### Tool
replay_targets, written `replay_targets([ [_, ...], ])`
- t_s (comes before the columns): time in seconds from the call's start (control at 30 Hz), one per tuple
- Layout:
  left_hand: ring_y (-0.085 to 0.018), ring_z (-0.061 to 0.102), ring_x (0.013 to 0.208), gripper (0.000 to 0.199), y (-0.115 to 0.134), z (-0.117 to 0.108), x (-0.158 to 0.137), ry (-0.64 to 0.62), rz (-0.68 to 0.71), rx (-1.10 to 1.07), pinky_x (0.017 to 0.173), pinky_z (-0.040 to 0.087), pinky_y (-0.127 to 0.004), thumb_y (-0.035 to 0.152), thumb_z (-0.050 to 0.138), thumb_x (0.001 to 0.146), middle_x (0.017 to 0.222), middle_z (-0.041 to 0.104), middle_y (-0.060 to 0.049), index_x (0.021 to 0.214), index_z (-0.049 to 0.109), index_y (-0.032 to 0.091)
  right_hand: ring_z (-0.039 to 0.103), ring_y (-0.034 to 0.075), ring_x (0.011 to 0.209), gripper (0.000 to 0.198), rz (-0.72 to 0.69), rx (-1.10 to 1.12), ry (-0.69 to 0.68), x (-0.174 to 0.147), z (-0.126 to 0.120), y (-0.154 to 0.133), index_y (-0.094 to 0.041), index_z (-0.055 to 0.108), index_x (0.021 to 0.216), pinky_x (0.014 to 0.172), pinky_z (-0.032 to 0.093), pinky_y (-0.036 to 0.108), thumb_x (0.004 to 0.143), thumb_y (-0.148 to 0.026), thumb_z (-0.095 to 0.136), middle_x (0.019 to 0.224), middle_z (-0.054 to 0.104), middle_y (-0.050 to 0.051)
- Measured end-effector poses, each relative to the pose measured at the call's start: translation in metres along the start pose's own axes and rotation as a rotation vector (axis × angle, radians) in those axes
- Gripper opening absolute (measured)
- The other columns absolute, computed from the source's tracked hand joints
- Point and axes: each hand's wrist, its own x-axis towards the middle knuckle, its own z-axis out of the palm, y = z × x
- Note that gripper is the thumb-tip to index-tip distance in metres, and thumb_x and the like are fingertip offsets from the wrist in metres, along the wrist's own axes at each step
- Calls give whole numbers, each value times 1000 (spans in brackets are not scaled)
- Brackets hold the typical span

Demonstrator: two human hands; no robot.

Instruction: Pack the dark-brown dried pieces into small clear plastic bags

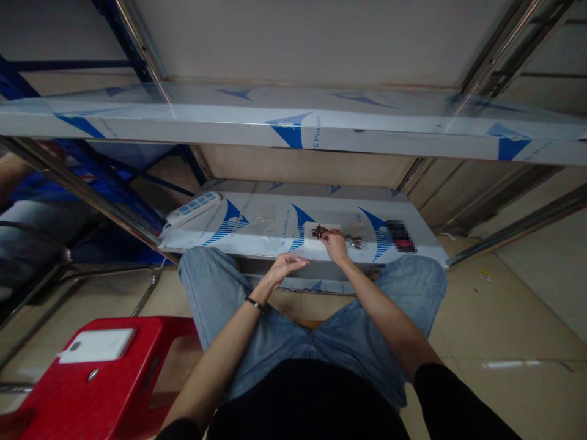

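Observation:
My right hand reaches onto the lower shelf, its fingertips pinched together at a pile of small dark brown pieces. The pile lies on a white sheet, and the pieces are too small to name. My left hand hovers in front of the shelf's near edge, left of the right hand. Its thumb and fingers come together at the tips; anything between them is too small to see. Just right of my right hand, a clear plastic bag holds more small dark pieces.
A white power strip rests at the left end of the film-covered lower shelf. Clear plastic bags lie mid-shelf. An upper shelf spans above. At lower left, a red stool carries a white phone.

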Motion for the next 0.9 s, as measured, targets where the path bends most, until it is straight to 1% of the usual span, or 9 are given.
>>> replay_targets([
  [0.1,-22,70,92,31,1,1,0,13,-18,17,89,50,-32,39,89,72,96,78,-13,84,78,12,59,25,107,12,-8,56,31,2,-3,0,-18,75,92,99,42,35,91,-18,63,101,70,11],
  [0.2,-19,68,82,36,1,3,0,30,-55,28,81,51,-30,44,86,75,93,78,-14,85,79,10,63,24,98,16,58,160,105,7,-14,-6,-18,74,95,93,44,34,94,-18,58,97,72,12],
  [0.3,-21,69,86,41,3,6,1,11,-80,8,80,51,-31,48,84,77,95,78,-15,88,78,9,66,23,83,15,102,361,150,7,-29,-22,-18,73,98,82,47,32,94,-25,60,88,73,10],
  [0.37,-23,70,89,44,5,8,1,-21,-93,-10,80,52,-31,50,82,78,97,78,-16,91,77,9,66,22,75,14,59,530,119,-1,-38,-36,-19,73,91,75,48,31,91,-30,64,82,73,7],
  [0.47,-22,71,85,50,6,11,0,-67,-125,-22,74,51,-30,52,79,81,93,77,-16,106,73,9,65,20,68,18,-43,714,10,-21,-49,-56,-19,74,82,69,49,30,88,-35,69,77,73,5],
  [0.6,-20,71,78,58,5,14,-2,-126,-131,-37,72,51,-29,47,78,82,87,76,-12,126,64,12,67,22,77,17,-128,781,-17,-44,-60,-72,-20,75,78,76,50,33,87,-34,70,82,75,6],
  [0.7,-20,71,79,54,1,15,-2,-149,-123,-47,73,51,-29,40,77,81,85,75,-10,125,62,13,68,21,80,15,-80,811,3,-47,-65,-77,-20,75,84,76,50,33,85,-34,71,86,76,7],
  [0.8,-22,73,82,49,-1,17,-3,-146,-133,-44,75,51,-30,38,76,81,85,74,-9,122,63,14,65,20,73,17,-42,846,-3,-45,-64,-81,-19,72,82,67,48,30,80,-36,76,81,74,4],
  [0.9,-22,73,83,49,1,18,-3,-147,-132,-44,76,52,-31,40,76,81,85,74,-9,120,64,13,61,17,65,20,-50,878,-39,-45,-61,-85,-20,68,78,62,45,28,79,-38,77,74,70,2],
])
